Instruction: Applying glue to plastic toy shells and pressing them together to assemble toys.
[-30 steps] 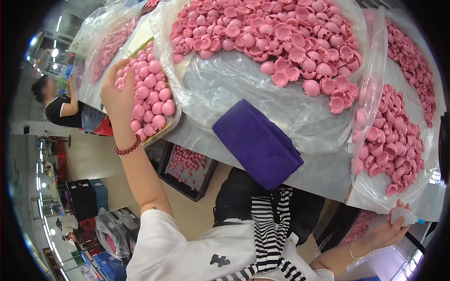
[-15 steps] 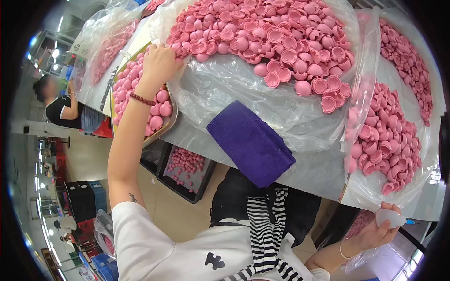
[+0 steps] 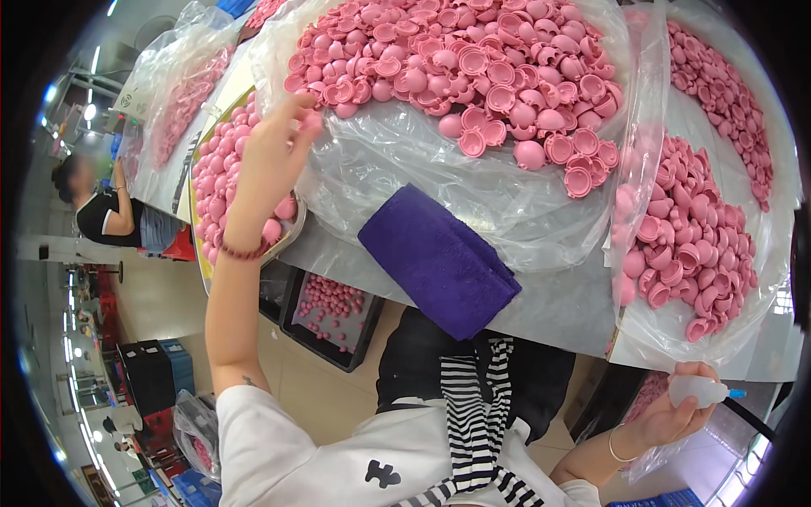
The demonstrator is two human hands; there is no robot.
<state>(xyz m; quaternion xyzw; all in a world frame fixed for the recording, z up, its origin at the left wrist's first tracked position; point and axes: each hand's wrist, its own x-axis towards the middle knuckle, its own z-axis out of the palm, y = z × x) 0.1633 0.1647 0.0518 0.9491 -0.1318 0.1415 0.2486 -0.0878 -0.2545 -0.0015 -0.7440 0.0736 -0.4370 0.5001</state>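
Note:
My left hand (image 3: 274,156) reaches up to the near left edge of a heap of pink half-shell caps (image 3: 473,68) lying in an open clear plastic bag (image 3: 397,160). Its fingertips touch the caps there; the palm faces away and is blurred, so what it holds is hidden. A red bead bracelet sits on that wrist. Low at the right, off the table edge, my right hand (image 3: 676,414) grips a small clear squeeze bottle (image 3: 699,390) with a blue tip. A folded purple cloth (image 3: 439,258) lies on the table edge between the hands.
A metal tray of pink balls (image 3: 221,182) stands left of my left hand. More bags of pink caps lie at the right (image 3: 684,245) and far left (image 3: 182,110). A black crate of pink pieces (image 3: 329,308) sits under the table. Another person (image 3: 106,211) works at the left.
My left hand has moved right and up, from over the tray of pink balls to the edge of the central heap of caps. The right hand has stayed low with the bottle.

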